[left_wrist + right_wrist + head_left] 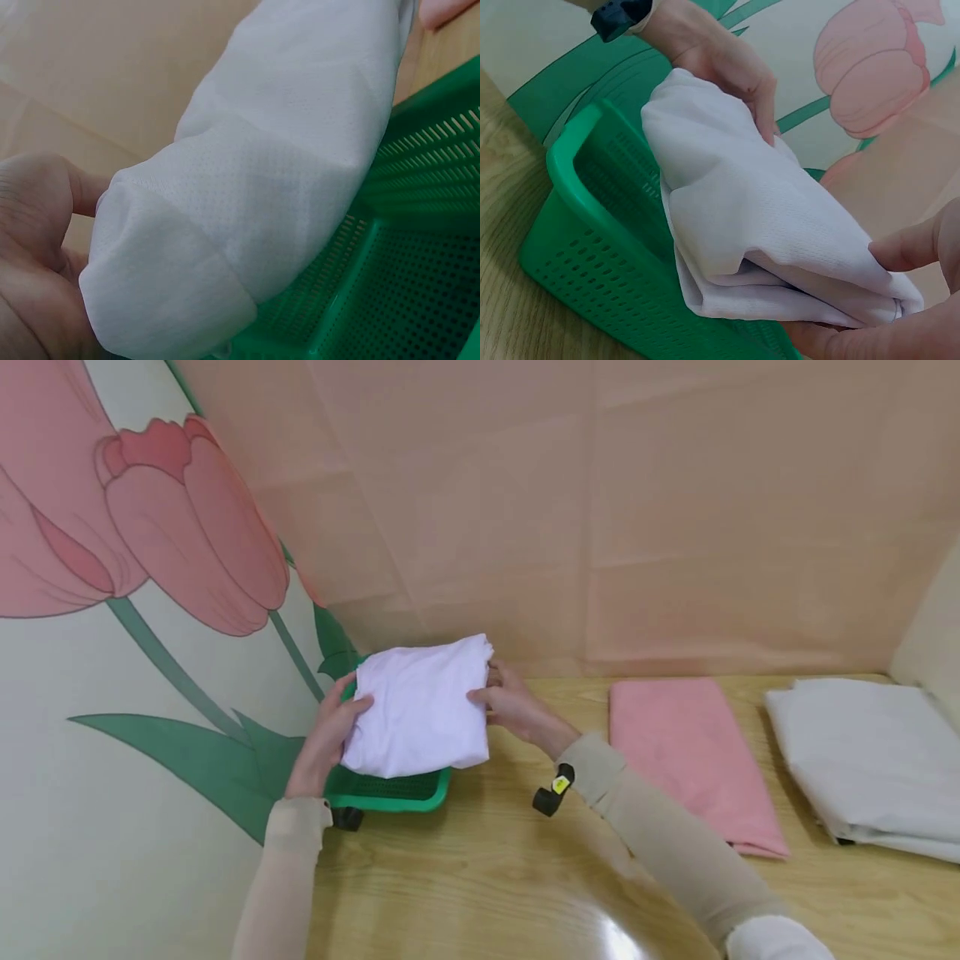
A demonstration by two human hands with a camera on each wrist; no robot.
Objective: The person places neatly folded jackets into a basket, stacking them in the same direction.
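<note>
A folded white cloth (420, 706), seemingly a garment, is held between both hands over a green plastic basket (390, 802). My left hand (330, 727) grips its left edge, thumb on top. At the opposite edge my right hand (517, 706) pinches the folds, with the thumb above and fingers below, as the right wrist view shows on the cloth (727, 195). Several layers show at that folded side. In the left wrist view the perforated basket (420, 217) lies below the cloth, and the part of its floor that shows holds nothing.
On the wooden tabletop (480, 877), a folded pink cloth (686, 760) lies to the right. Farther right is a folded light grey cloth (862, 760). A wall with painted tulips (195, 527) stands close on the left, and a tan sheet (600, 527) covers the back.
</note>
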